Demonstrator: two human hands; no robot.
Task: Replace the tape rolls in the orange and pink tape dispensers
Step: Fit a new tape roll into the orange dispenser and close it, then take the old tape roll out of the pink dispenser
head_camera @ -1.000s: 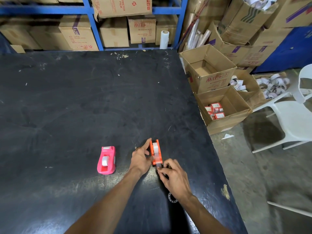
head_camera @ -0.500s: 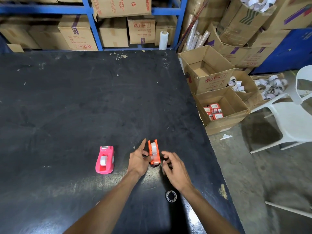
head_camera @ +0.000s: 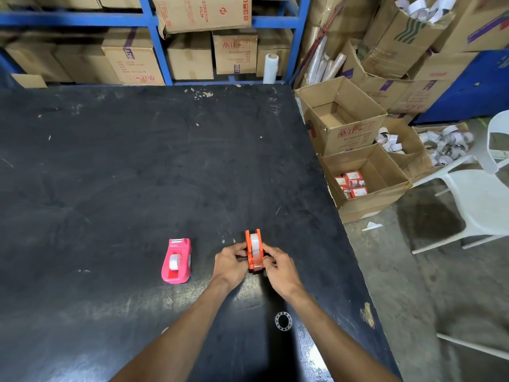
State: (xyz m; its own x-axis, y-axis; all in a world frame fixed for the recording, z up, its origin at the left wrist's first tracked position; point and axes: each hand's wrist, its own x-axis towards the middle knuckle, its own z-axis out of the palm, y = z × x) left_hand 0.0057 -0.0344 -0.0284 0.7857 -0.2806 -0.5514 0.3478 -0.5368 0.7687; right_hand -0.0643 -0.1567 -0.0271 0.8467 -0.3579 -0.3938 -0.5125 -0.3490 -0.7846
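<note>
**Op:** Since half a second back, my right hand [head_camera: 275, 264] has come in from hovering open beside the orange dispenser [head_camera: 254, 250] and now presses against its right wall. The left hand [head_camera: 230, 261] has curled its pointing finger down onto the left wall. So both hands are now clamped on the dispenser from either side, thumbs low near the cutter end.

**Obs:** Where does it sit?

**Op:** On the black table [head_camera: 137, 175], near my edge, standing upright with a clear tape roll [head_camera: 255, 244] seated between its walls. The pink dispenser [head_camera: 176, 261] lies well apart to the left, untouched, a white roll showing in its slot. A small white ring [head_camera: 283, 321], maybe a spent core, lies on the table nearer to me.

**Obs:** How do you expect it to handle?

**Op:** Light, I judge: thin moulded plastic, stiff but smooth, so it could skid on the tabletop if I push from one side only. I'd hold the flat side walls, as I do now, and keep off the serrated cutter at the near end. The roll itself should be rigid; the loose tape end is sticky and flimsy.

**Obs:** And your arms?

**Op:** Both forearms reach forward and converge, wrists bent slightly inward, palms facing each other across the dispenser.
</note>
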